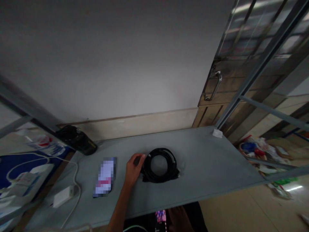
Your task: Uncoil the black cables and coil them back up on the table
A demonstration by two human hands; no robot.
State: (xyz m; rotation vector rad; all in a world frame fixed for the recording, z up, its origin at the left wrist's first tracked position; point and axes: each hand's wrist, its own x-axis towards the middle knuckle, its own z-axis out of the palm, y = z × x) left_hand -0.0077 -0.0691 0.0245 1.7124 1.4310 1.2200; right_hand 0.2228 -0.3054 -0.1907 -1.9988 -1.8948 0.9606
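Observation:
A coil of black cable (159, 166) lies on the grey tabletop (205, 161), with small connector ends at its lower right side. My left hand (134, 166) is at the coil's left edge, with thumb and fingers curled and the tips closed on the cable there. Below the table's front edge, my right hand (180, 219) rests in the shadow over my lap; its fingers are too dark to make out. Close beside it is a small lit screen (160, 216).
A phone (105, 177) with a blurred screen lies left of my hand. Farther left are a white adapter (64, 196) with a white cord and a black cylindrical container (77, 140). Crumpled white paper (217, 133) sits at the back right corner, near a metal frame post (241, 87).

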